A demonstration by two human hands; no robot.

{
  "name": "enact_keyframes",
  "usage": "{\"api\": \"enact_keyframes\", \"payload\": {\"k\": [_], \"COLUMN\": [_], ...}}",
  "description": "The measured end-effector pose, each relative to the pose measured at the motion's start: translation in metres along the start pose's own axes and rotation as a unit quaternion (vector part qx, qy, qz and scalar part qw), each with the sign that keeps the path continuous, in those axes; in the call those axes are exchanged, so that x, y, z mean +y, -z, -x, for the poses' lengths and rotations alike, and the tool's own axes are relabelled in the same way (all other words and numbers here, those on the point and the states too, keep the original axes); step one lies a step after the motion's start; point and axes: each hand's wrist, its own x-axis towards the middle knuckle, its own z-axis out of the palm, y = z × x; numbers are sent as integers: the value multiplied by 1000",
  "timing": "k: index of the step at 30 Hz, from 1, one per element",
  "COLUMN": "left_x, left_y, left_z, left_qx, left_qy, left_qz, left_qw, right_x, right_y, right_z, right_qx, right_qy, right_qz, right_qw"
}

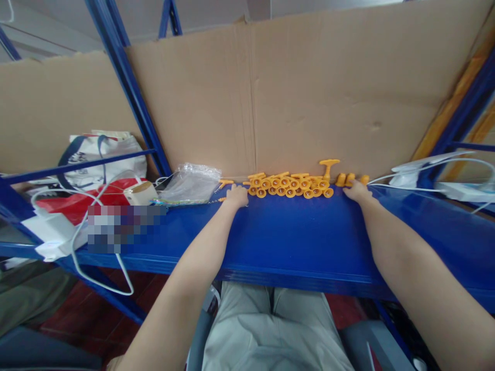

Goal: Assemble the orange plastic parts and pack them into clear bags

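My left hand (pixel 236 196) is closed on the blue shelf, at the left end of a stacked row of yellow T-handled pieces (pixel 288 185) with round, hollow ends facing me. What its fingers hold is hidden. Just left of it lie a yellow T-shaped piece (pixel 226 182) with a dark threaded tip and part of another. At the right, my right hand (pixel 358 191) has its fingers closed at the small yellow caps (pixel 350 179), apparently on one of them. One yellow T-handled piece (pixel 328 167) stands upright between the row and the caps.
A clear plastic bag (pixel 191 183) lies left of my left hand. Farther left are a white cloth bag (pixel 116 159), a red packet (pixel 98 198), white adapters and cables (pixel 54 229). More white cables (pixel 417 170) lie right. Cardboard (pixel 309 93) backs the blue shelf (pixel 301 242).
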Motion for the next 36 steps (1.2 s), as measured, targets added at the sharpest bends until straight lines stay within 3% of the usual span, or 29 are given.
{"api": "enact_keyframes", "payload": {"k": [8,26,36], "left_x": [0,1,1], "left_y": [-1,1,0], "left_z": [-1,1,1], "left_qx": [0,-4,0], "left_qy": [1,-4,-1], "left_qz": [1,-9,-3], "left_qw": [1000,1000,1000], "right_x": [-1,9,3], "right_y": [2,-11,-8], "right_z": [6,-10,-12], "right_qx": [2,62,57], "right_qy": [-14,89,71], "right_qz": [-16,37,69], "right_qw": [1000,993,993]}}
